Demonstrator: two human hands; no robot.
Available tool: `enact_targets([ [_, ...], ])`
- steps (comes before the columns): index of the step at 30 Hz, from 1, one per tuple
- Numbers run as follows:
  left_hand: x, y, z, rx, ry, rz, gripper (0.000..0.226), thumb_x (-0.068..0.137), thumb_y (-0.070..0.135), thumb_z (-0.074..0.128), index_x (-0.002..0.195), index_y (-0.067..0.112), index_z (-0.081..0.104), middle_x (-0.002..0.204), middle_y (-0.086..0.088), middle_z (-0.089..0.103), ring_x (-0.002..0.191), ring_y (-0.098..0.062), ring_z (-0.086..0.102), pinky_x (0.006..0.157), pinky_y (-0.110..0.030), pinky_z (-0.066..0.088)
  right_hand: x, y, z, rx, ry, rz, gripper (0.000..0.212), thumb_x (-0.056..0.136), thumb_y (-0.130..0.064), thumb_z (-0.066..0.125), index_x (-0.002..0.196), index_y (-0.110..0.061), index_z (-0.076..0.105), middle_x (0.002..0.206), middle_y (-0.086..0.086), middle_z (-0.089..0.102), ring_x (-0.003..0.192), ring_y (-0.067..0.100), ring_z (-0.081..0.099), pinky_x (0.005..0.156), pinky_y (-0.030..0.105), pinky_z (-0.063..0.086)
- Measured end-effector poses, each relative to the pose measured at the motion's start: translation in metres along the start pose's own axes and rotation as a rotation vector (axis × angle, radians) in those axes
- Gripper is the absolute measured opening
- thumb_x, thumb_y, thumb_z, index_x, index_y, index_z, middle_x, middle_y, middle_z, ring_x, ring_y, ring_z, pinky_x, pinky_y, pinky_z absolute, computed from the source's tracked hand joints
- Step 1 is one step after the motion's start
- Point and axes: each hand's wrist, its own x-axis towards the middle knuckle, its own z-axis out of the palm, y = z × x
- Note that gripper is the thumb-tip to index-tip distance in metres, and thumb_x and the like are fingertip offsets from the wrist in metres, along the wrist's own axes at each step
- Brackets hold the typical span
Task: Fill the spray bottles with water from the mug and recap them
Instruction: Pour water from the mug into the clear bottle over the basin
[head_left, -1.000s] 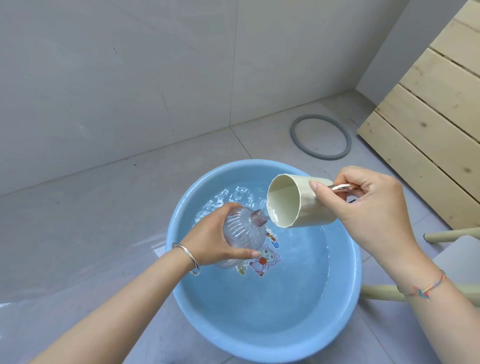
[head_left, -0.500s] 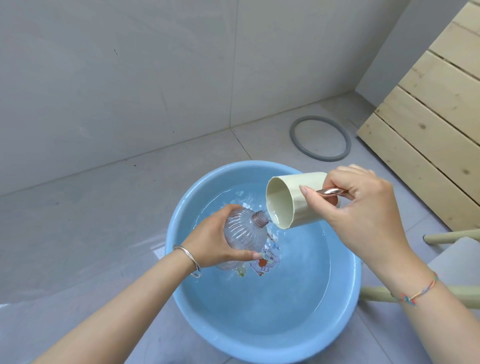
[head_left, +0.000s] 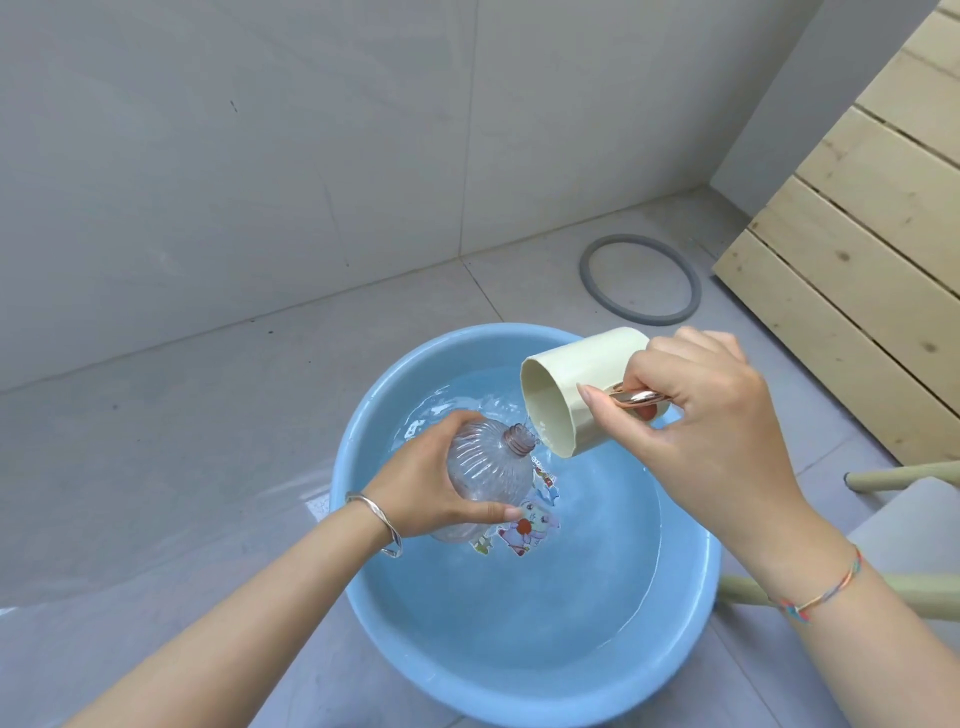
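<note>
My left hand (head_left: 423, 480) grips a clear ribbed spray bottle (head_left: 485, 470) without its cap, held tilted over a blue basin (head_left: 374, 592) of water. Its threaded neck points up and to the right. My right hand (head_left: 691, 431) holds a cream mug (head_left: 576, 387) by its shiny metal handle, tipped steeply so the rim sits right beside the bottle's neck. A thin stream of water runs from the mug's lip at the neck. No cap or spray head is in view.
The basin stands on a grey tiled floor, with a cartoon picture (head_left: 527, 525) on its bottom. A grey rubber ring (head_left: 640, 279) lies on the floor behind it. Wooden planks (head_left: 857, 223) rise at the right, and pale stool legs (head_left: 904, 475) reach in from the right.
The mug has tipped further down and its rim has come closer to the bottle's neck. The bottle stayed in about the same place in my left hand.
</note>
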Motion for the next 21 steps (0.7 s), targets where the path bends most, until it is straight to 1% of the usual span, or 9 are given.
enact_targets([
  [3, 0.0006, -0.0010, 0.0002, 0.010, -0.001, -0.001, 0.104, 0.046, 0.071, 0.080, 0.134, 0.034, 0.040, 0.129, 0.023, 0.050, 0.121, -0.001, 0.049, 0.104, -0.023, 0.038, 0.0002, -0.0011, 0.0009, -0.001, 0.010, -0.043, 0.038, 0.083, -0.031, 0.062, 0.056, -0.015, 0.040, 0.058, -0.007, 0.029, 0.064, 0.013, 0.021, 0.070, 0.026, 0.025],
  [5, 0.0004, -0.0010, 0.0004, 0.004, 0.004, -0.006, 0.100, 0.048, 0.068, 0.083, 0.133, 0.035, 0.040, 0.126, 0.024, 0.051, 0.119, -0.001, 0.049, 0.102, -0.022, 0.038, 0.0002, -0.0018, 0.0017, -0.002, 0.012, -0.082, 0.037, 0.083, -0.029, 0.063, 0.058, -0.019, 0.038, 0.060, -0.008, 0.027, 0.065, 0.013, 0.019, 0.072, 0.025, 0.025],
  [7, 0.0004, -0.0016, 0.0008, -0.008, 0.010, -0.008, 0.097, 0.051, 0.063, 0.085, 0.133, 0.034, 0.041, 0.127, 0.023, 0.052, 0.120, -0.001, 0.049, 0.103, -0.022, 0.038, -0.0003, -0.0023, 0.0025, -0.013, 0.015, -0.116, 0.038, 0.083, -0.026, 0.066, 0.058, -0.017, 0.039, 0.060, -0.008, 0.027, 0.066, 0.012, 0.018, 0.073, 0.024, 0.025],
  [11, 0.0002, -0.0019, 0.0008, -0.021, 0.015, -0.015, 0.099, 0.052, 0.064, 0.084, 0.134, 0.033, 0.040, 0.129, 0.022, 0.052, 0.120, 0.000, 0.049, 0.102, -0.021, 0.037, -0.0010, -0.0039, 0.0029, -0.022, 0.011, -0.158, 0.038, 0.081, -0.021, 0.069, 0.055, -0.010, 0.043, 0.056, -0.003, 0.034, 0.067, 0.012, 0.018, 0.072, 0.025, 0.026],
  [14, 0.0002, -0.0020, 0.0008, -0.023, 0.017, -0.015, 0.101, 0.051, 0.065, 0.084, 0.136, 0.033, 0.040, 0.131, 0.021, 0.051, 0.121, 0.001, 0.048, 0.101, -0.018, 0.035, -0.0013, -0.0053, 0.0044, -0.021, 0.001, -0.177, 0.038, 0.081, -0.020, 0.069, 0.055, -0.011, 0.043, 0.057, -0.004, 0.033, 0.068, 0.012, 0.017, 0.071, 0.025, 0.026],
  [18, -0.0006, -0.0021, -0.0003, -0.034, 0.009, -0.019, 0.106, 0.045, 0.075, 0.078, 0.135, 0.035, 0.041, 0.131, 0.022, 0.052, 0.121, 0.000, 0.049, 0.103, -0.021, 0.038, -0.0031, -0.0027, 0.0075, 0.005, 0.000, -0.139, 0.037, 0.082, -0.024, 0.067, 0.056, -0.012, 0.043, 0.059, -0.006, 0.031, 0.067, 0.012, 0.018, 0.070, 0.025, 0.025],
  [20, -0.0010, -0.0013, -0.0008, -0.044, 0.008, -0.020, 0.109, 0.041, 0.079, 0.073, 0.135, 0.035, 0.040, 0.131, 0.022, 0.052, 0.120, 0.001, 0.050, 0.102, -0.019, 0.037, -0.0043, -0.0004, 0.0078, 0.027, -0.006, -0.058, 0.038, 0.083, -0.028, 0.064, 0.056, -0.013, 0.042, 0.059, -0.006, 0.030, 0.065, 0.014, 0.022, 0.067, 0.026, 0.026],
  [21, -0.0014, -0.0010, -0.0013, -0.053, 0.011, -0.022, 0.108, 0.040, 0.080, 0.072, 0.134, 0.036, 0.041, 0.130, 0.023, 0.052, 0.119, 0.001, 0.051, 0.100, -0.017, 0.037, -0.0048, 0.0008, 0.0070, 0.050, -0.008, 0.017, 0.038, 0.082, -0.031, 0.063, 0.056, -0.012, 0.042, 0.057, -0.005, 0.032, 0.063, 0.015, 0.025, 0.065, 0.026, 0.026],
])
